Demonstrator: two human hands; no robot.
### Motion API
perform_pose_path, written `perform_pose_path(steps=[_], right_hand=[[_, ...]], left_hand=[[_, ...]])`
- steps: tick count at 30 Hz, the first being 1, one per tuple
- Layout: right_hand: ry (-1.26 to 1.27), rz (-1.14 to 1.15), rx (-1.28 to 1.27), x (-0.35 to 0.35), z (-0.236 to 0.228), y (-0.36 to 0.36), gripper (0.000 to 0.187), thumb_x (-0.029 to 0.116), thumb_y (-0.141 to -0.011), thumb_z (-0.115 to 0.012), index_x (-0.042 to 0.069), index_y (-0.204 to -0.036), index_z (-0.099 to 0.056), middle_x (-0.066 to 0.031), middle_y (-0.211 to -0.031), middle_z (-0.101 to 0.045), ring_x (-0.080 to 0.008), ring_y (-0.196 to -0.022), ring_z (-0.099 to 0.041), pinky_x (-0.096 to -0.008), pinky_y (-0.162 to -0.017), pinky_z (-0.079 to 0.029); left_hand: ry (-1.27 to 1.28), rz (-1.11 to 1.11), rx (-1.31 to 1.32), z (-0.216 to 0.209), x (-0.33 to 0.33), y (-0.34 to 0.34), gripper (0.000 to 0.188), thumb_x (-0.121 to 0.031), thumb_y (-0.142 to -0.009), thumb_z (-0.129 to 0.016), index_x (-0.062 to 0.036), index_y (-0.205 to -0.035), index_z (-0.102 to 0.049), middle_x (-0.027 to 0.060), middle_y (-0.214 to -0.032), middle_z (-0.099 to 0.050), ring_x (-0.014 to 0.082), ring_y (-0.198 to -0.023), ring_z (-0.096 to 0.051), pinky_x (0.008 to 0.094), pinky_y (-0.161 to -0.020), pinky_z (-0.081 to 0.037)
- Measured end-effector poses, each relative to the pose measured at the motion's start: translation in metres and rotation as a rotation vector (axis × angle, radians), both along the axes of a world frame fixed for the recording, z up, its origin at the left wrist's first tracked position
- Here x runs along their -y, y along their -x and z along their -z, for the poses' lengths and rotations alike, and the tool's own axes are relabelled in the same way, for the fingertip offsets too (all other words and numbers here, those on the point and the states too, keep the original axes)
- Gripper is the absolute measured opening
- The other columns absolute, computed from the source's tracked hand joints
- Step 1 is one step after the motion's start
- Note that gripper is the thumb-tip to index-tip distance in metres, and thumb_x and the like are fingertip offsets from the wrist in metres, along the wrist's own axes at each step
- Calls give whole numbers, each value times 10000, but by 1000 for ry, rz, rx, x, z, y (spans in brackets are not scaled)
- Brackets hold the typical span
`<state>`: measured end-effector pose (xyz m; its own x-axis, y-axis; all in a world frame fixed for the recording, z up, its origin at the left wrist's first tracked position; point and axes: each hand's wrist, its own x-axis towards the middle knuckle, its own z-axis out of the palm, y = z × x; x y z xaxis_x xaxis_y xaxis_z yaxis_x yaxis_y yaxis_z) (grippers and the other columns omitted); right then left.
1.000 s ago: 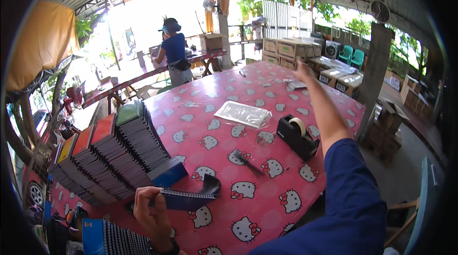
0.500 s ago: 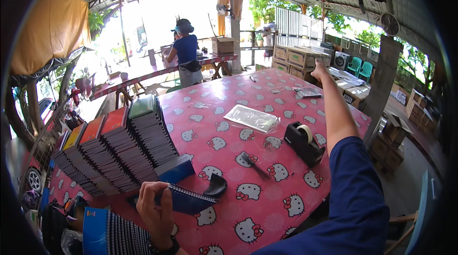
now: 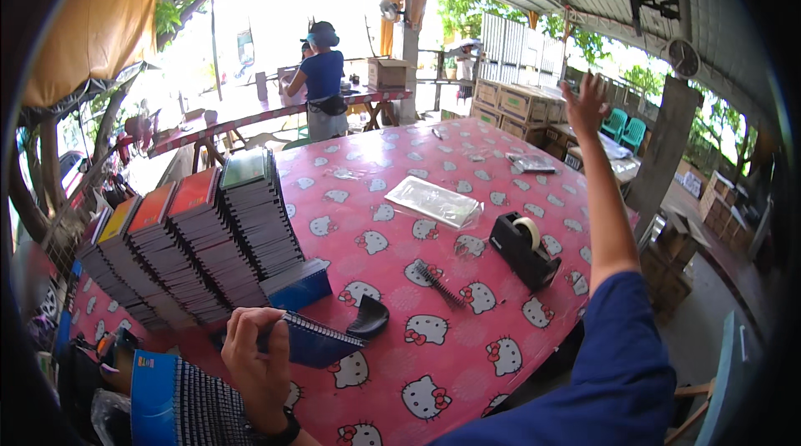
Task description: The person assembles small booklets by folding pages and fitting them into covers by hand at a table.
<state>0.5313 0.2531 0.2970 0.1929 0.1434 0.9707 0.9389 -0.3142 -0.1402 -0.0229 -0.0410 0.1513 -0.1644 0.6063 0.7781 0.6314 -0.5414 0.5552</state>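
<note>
Gripping a blue spiral notebook (image 3: 313, 344) near the table's front edge, the person's left hand (image 3: 257, 364) is curling its fingers over the wire-bound spine, thumb beneath, so the notebook is lying almost flat on the pink cartoon-cat tablecloth (image 3: 467, 362). A black curved piece (image 3: 367, 318) is resting against the notebook's far corner. At the bottom left, another bundle of notebooks (image 3: 179, 404) is standing on edge just beside the wrist, probably kept within easy reach. Behind the hand, several rows of notebooks (image 3: 188, 250) are leaning back against one another like slanted tiles, bright covers facing up, apparently sorted into batches. A loose black spiral coil (image 3: 438, 283) is lying alone on the cloth, a little further out. To its right a black tape dispenser (image 3: 524, 249) is sitting near the table's right edge. Beyond it a clear plastic sleeve (image 3: 437, 201) is lying flat at mid-table. The right hand (image 3: 586, 104) is lifting high over the far right side, fingers spread wide, holding nothing, the blue sleeve (image 3: 617, 362) sliding down the raised arm. Farthest off, another person in a cap (image 3: 321, 79) is standing, back turned, at a second table beside a cardboard box (image 3: 386, 73).
</note>
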Motion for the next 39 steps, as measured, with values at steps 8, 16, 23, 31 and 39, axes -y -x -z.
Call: perform_pose_path(steps=[8,16,23,31,39], right_hand=[[-660,-519,606,254,-44,88,633,358,-928,-394,-17,-1395,-189,-244,-1426,-234,-300,-1344,-203,-418,-1101,-117],[-36,337,233,69,-31,-61,809,705,-825,-294,181,-1431,-188,-166,-1459,-205,-373,-1358,-122,-698,-980,-98],[161,-432,19,43,40,27,490,422,-852,-569,54,-1176,-537,-158,-1056,-587,-339,-1069,-493,-415,-926,-383],[922,-1707,72,173,138,283,460,275,-778,-698,55,-1160,-566,-168,-1058,-615,-283,-964,-596,-373,-841,-467],[876,-2052,-271,217,176,342,377,133,-744,-706,49,-1092,-588,-109,-888,-604,-189,-785,-608,-315,-694,-504]], left_hand=[[37,-47,4,9,-4,11,71,-62,-781,-569,1,-813,-559,101,-775,-563,234,-728,-554,321,-662,-432],[65,-9,5,3,0,4,70,-83,-783,-576,-20,-815,-572,94,-778,-568,240,-760,-546,329,-706,-420],[54,17,-12,4,-1,-8,82,-94,-779,-587,-27,-825,-581,90,-782,-573,245,-773,-543,335,-719,-416],[125,29,-69,9,1,-18,80,-96,-779,-594,-31,-826,-586,94,-793,-584,248,-780,-555,337,-726,-423],[126,99,-70,11,-10,-42,97,-105,-785,-605,-29,-845,-593,90,-794,-587,238,-775,-566,326,-701,-446]])
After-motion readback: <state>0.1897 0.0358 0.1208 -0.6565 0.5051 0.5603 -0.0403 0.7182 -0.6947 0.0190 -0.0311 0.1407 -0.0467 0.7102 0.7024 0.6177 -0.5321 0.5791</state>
